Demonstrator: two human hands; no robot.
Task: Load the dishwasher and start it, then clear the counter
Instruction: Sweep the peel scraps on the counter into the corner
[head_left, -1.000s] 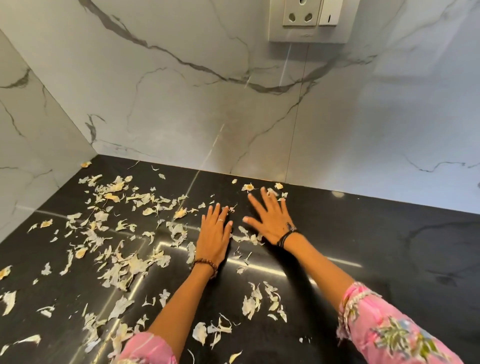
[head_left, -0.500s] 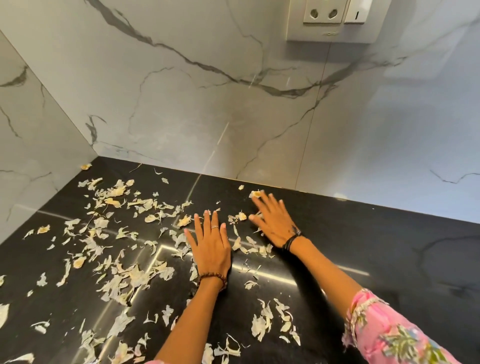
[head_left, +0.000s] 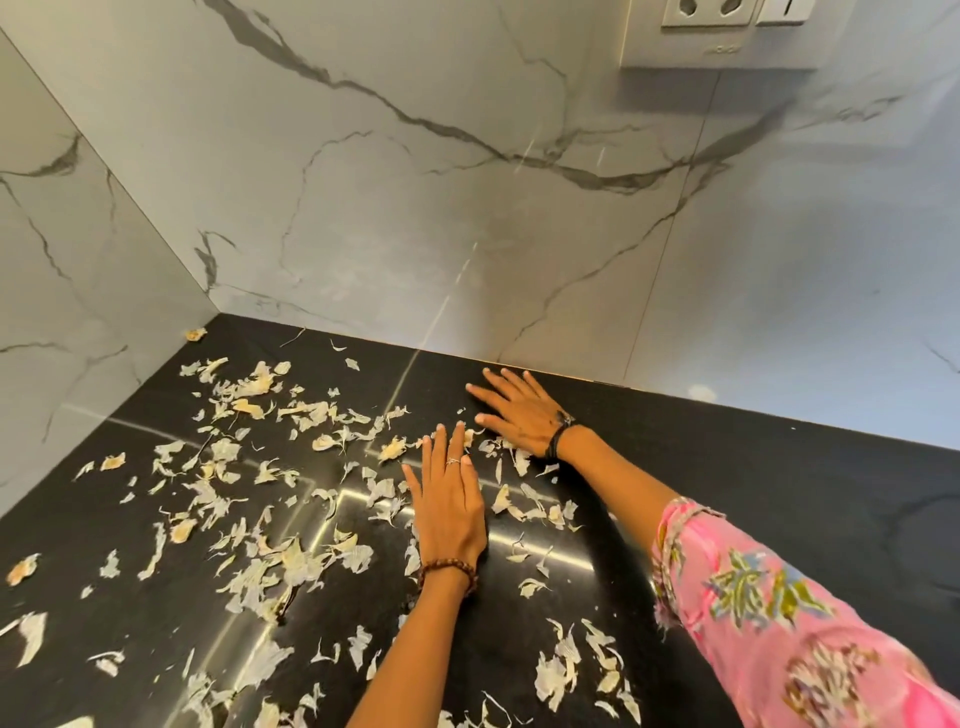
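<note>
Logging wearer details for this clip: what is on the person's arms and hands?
The left hand has a thin silver ring and a brown beaded bracelet at the wrist. The right hand has a dark wrist band, and that arm wears a pink floral sleeve with a gathered cuff.

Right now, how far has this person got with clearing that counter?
Early days. Nothing looks gathered yet: pale peels lie scattered over the black counter. In hand: the left hand and right hand lie flat, open, among them, apparently sweeping. Left: piling and removing nearly all the peels. The dishwasher is out of view.
</note>
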